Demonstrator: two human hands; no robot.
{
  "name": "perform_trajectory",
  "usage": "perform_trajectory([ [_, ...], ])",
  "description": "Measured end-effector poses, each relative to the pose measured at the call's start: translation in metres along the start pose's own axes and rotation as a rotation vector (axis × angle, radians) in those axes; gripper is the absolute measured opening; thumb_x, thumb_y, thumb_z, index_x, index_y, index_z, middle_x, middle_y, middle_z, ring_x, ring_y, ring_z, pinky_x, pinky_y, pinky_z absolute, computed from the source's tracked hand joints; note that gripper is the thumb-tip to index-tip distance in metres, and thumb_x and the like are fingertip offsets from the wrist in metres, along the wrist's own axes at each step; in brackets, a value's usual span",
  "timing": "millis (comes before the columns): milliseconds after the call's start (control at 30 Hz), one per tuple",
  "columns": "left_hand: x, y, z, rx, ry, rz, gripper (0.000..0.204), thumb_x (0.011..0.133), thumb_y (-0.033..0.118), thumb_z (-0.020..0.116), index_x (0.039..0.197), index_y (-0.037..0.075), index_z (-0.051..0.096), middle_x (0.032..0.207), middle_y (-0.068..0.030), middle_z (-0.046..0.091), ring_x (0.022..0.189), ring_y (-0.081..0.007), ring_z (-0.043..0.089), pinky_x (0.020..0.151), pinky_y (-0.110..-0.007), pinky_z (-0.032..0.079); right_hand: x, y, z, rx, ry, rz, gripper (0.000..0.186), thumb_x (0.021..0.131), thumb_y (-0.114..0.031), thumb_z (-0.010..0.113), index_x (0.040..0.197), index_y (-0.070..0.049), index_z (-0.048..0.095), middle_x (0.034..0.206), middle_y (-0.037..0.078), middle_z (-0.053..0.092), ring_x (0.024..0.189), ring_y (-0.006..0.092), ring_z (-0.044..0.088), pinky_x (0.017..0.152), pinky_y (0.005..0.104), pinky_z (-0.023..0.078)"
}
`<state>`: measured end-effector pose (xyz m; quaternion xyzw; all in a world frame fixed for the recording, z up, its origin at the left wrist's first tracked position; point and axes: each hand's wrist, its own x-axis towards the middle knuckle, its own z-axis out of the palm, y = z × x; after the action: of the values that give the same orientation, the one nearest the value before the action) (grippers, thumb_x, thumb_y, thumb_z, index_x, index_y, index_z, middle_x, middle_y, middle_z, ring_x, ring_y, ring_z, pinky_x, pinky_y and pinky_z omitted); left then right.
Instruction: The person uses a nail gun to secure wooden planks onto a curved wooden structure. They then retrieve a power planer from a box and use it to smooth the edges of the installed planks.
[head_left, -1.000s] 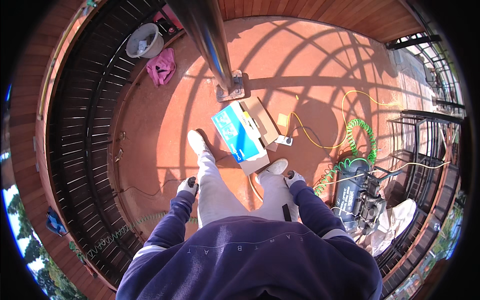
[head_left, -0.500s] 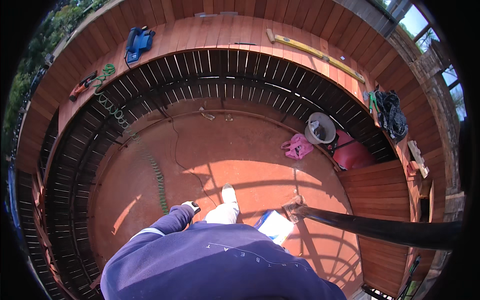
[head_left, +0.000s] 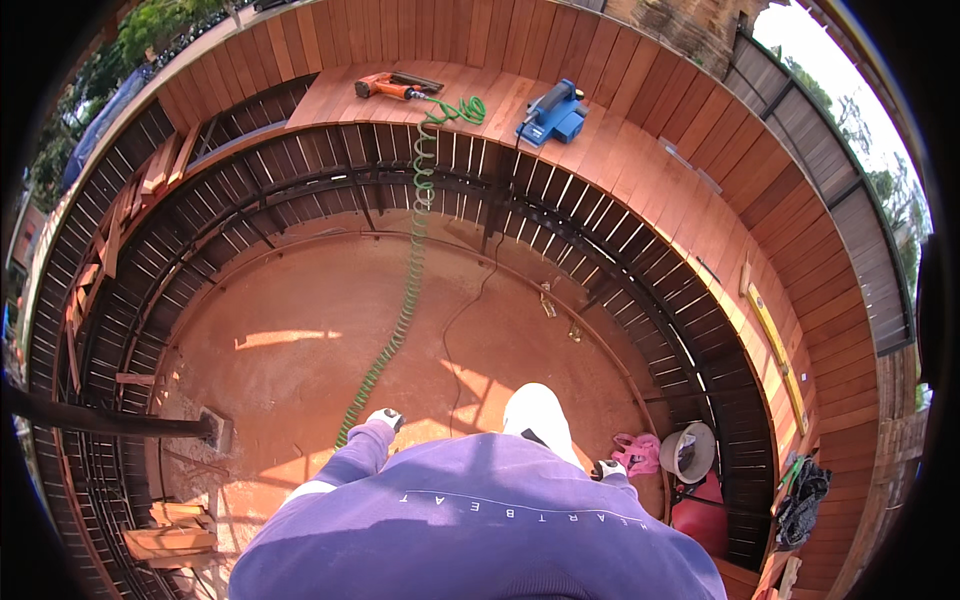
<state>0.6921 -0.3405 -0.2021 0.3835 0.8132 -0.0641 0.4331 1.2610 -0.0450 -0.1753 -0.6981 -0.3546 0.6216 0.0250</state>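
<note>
My left hand (head_left: 385, 418), in a white and dark glove, hangs in front of my body above the reddish floor, beside the green coiled air hose (head_left: 405, 300). My right hand (head_left: 606, 469), gloved likewise, shows at my right side near a pink plastic bag (head_left: 637, 453). Nothing shows in either hand, but their fingers are too small and partly hidden to read. On the curved wooden bench ahead lie an orange nail gun (head_left: 385, 87), joined to the hose, and a blue electric planer (head_left: 553, 113).
A bucket (head_left: 687, 452) stands at the right. Along the right bench lie a yellow spirit level (head_left: 770, 340) and a black plastic bag (head_left: 803, 503). A dark post (head_left: 110, 415) crosses at left, near stacked wood pieces (head_left: 170, 540). A cord (head_left: 470, 310) trails over the floor.
My view has turned left, so the nail gun and planer now sit ahead and the bucket lies lower right. My right hand has come into view. The white and blue package has left it.
</note>
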Motion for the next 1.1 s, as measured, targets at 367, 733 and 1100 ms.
perform_trajectory([
  [367,-0.069,-0.139,0.074,-0.77,-0.143,-0.646,0.024,0.09,0.033,0.064,0.093,0.009,0.067,0.079,-0.0056,0.068,0.065,-0.0176,0.064,0.062,-0.037,0.051,0.102,-0.203,0.161,-1.228,-0.196,-0.202,0.019,0.087,-0.021,0.067,0.099,-0.007,0.067,0.085,0.01,0.07,0.067,0.0249,0.068,0.057,0.0392,0.054],
  [733,0.012,-0.079,-0.234,-1.453,0.936,-0.16,0.027,0.092,0.011,0.066,0.118,0.003,0.066,0.111,-0.0094,0.07,0.098,-0.0141,0.065,0.091,-0.029,0.051,0.031,-0.585,0.488,-1.081,-0.728,-0.383,0.024,0.098,-0.023,0.059,0.103,-0.002,0.068,0.074,0.016,0.071,0.057,0.0242,0.069,0.052,0.0345,0.057],
  [1100,-0.006,-0.159,-0.016,-1.057,-0.061,-0.765,0.036,0.091,0.043,0.05,0.103,0.016,0.071,0.094,-0.0094,0.073,0.086,-0.0283,0.07,0.078,-0.041,0.053,0.004,-0.604,0.711,-0.781,-1.158,-0.562,0.021,0.096,-0.004,0.056,0.115,0.002,0.062,0.09,0.015,0.069,0.077,0.0244,0.071,0.067,0.0379,0.062],
])
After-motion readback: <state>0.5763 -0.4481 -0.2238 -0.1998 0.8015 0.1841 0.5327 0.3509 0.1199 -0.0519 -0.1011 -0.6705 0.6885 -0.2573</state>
